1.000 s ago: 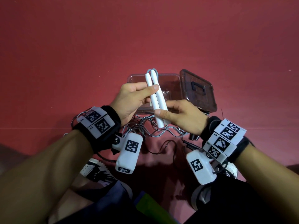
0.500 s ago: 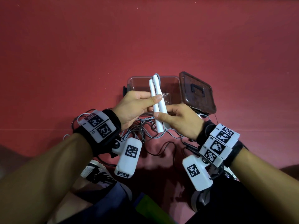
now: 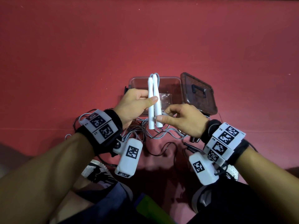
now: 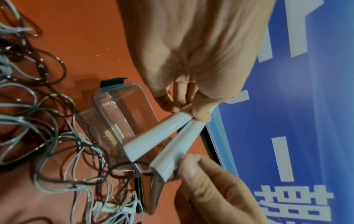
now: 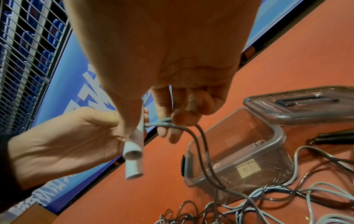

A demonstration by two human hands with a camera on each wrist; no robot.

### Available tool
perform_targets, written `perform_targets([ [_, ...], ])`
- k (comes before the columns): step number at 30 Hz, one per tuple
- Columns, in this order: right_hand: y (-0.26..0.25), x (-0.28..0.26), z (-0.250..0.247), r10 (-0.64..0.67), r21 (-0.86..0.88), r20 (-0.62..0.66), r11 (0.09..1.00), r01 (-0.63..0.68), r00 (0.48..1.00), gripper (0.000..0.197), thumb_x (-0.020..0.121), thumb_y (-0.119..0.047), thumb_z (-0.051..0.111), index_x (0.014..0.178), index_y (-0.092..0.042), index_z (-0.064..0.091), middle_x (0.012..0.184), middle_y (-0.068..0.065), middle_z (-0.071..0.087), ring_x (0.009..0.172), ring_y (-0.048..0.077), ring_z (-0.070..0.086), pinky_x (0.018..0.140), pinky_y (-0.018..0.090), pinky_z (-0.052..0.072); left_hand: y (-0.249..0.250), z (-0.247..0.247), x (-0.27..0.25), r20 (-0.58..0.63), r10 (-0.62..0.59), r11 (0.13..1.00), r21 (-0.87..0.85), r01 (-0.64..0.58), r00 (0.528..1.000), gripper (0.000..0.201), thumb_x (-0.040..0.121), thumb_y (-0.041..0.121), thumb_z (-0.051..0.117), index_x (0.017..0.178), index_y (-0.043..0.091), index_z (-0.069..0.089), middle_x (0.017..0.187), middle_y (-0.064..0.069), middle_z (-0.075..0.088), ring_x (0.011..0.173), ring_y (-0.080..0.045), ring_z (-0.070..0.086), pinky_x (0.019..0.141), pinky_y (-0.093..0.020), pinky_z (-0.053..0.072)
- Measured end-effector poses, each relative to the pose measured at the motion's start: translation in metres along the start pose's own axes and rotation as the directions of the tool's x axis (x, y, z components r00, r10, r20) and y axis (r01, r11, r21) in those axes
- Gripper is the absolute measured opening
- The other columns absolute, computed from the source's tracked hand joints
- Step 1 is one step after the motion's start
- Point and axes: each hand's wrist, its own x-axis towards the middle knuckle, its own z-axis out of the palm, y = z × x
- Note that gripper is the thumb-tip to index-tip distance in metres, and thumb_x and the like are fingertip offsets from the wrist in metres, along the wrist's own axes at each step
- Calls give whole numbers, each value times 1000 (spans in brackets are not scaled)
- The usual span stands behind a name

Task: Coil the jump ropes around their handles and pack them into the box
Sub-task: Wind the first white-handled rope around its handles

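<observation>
While kneeling over red floor (image 3: 64, 62), person is working above open box. Left hand (image 3: 134, 105), fingers curled, is gripping two white handles (image 3: 153, 101) side by side, thumb pressing across them. Right hand (image 3: 182, 120) is pinching grey rope (image 5: 193, 133) beside handles' lower ends. Rest of rope is lying tangled with dark rope (image 3: 163, 151) on floor. Clear box (image 3: 171, 83) is standing behind handles; lid (image 3: 199, 92) is resting at box's right.

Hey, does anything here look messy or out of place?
Yes. Grey and dark rope cords lie tangled together on the floor in front of the clear box; they look knotted. The lid lies tilted against the box's right side.
</observation>
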Motion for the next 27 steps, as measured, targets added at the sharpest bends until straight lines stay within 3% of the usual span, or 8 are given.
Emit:
perform_targets([
  [3,4,2,-3,3,-134,24,991,0,1000,28,88,-47,70,83,-21,62,81,-4,67,64,9,54,65,30,35,-2,-1,1,-36,27,996,89,-24,999,27,82,29,65,94,6,74,100,-26,73,87,-26,63,93,-51,53],
  [6,5,2,-6,22,-175,13,984,-19,1000,15,91,-33,69,82,-26,59,73,-9,61,62,2,51,64,24,31,-6,-6,4,-67,66,972,228,-49,996,37,78,40,67,92,7,75,96,-28,71,81,-23,62,90,-60,53],
  [8,7,3,-8,31,-106,-3,994,-31,1000,16,90,-33,71,80,-24,62,68,-9,62,61,0,53,62,19,37,-8,-12,6,-78,90,928,368,-56,993,50,77,48,62,90,1,72,80,-25,67,71,-19,52,76,-54,53],
  [10,6,4,-11,-8,-32,-40,999,7,999,17,88,-35,73,79,-22,67,72,-8,68,65,2,58,67,18,43,-6,-13,5,-43,101,872,484,-68,994,43,83,40,61,83,-2,66,66,-9,51,64,-18,41,62,-40,40],
  [15,2,9,-15,-62,27,-106,998,65,992,19,86,-38,74,81,-20,70,75,-5,71,73,10,63,75,32,51,-6,-4,3,78,84,684,720,-114,993,25,96,22,63,82,2,62,65,-4,48,61,-22,41,59,-36,28],
  [20,-2,10,-10,-84,121,30,990,80,996,16,91,-24,71,81,-13,64,78,10,71,73,32,62,74,43,51,-10,-5,6,156,26,568,810,-143,987,18,97,19,60,82,9,62,71,-7,58,70,-28,51,63,-36,32],
  [23,-2,11,-12,-105,48,36,993,103,994,16,93,-19,68,78,-20,62,75,8,67,69,23,57,73,41,49,-18,-8,9,214,-12,504,845,-179,977,17,94,20,59,83,8,62,81,-12,64,82,-36,57,72,-42,46],
  [27,-4,13,-15,-129,20,-11,991,129,992,7,87,-23,76,80,-26,73,71,-8,68,68,4,59,70,24,47,-26,-2,9,292,-95,425,876,-227,952,17,97,24,56,100,11,66,98,-14,65,101,-33,53,88,-42,47],
])
